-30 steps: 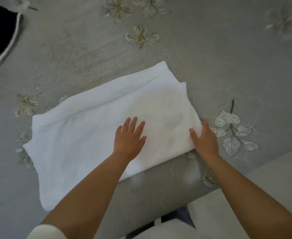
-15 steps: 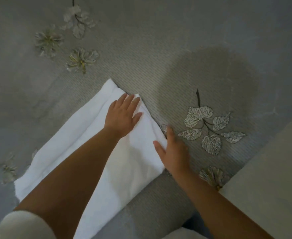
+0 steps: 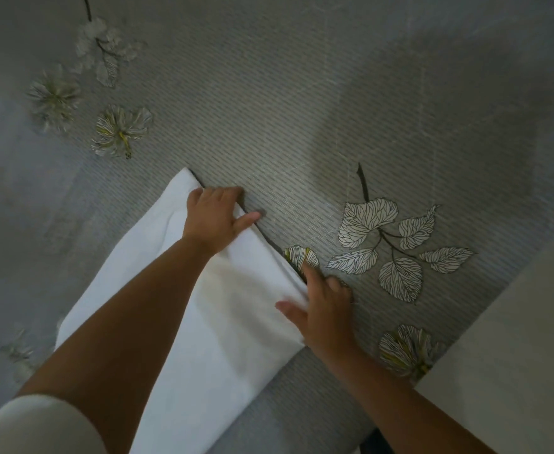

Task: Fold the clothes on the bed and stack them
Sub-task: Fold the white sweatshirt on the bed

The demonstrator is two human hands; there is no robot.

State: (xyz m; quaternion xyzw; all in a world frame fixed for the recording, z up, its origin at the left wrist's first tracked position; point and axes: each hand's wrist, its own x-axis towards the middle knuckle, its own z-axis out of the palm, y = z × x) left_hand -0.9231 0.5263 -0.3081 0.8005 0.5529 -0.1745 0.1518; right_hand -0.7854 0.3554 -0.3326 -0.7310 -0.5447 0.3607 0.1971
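A white cloth (image 3: 236, 322), folded into a long band, lies slantwise on the grey bedspread (image 3: 301, 109). My left hand (image 3: 216, 217) is at its far right corner. The fingers curl down over the edge, and the thumb sticks out over the bedspread. My right hand (image 3: 324, 309) is at the near right corner. Its thumb rests on the cloth and its fingers are spread along the edge on the bedspread. It is motion-blurred, and no closed grip shows. My left forearm covers much of the cloth's middle.
The bedspread has printed leaves (image 3: 396, 247) to the right of the cloth and flowers (image 3: 118, 129) at the far left. The bed's near edge runs slantwise at the lower right, with pale floor (image 3: 514, 371) beyond it.
My view has swung right and closer. My left hand slid from the cloth's middle to its far right corner and curled over the edge. My right hand stayed at the near right corner.
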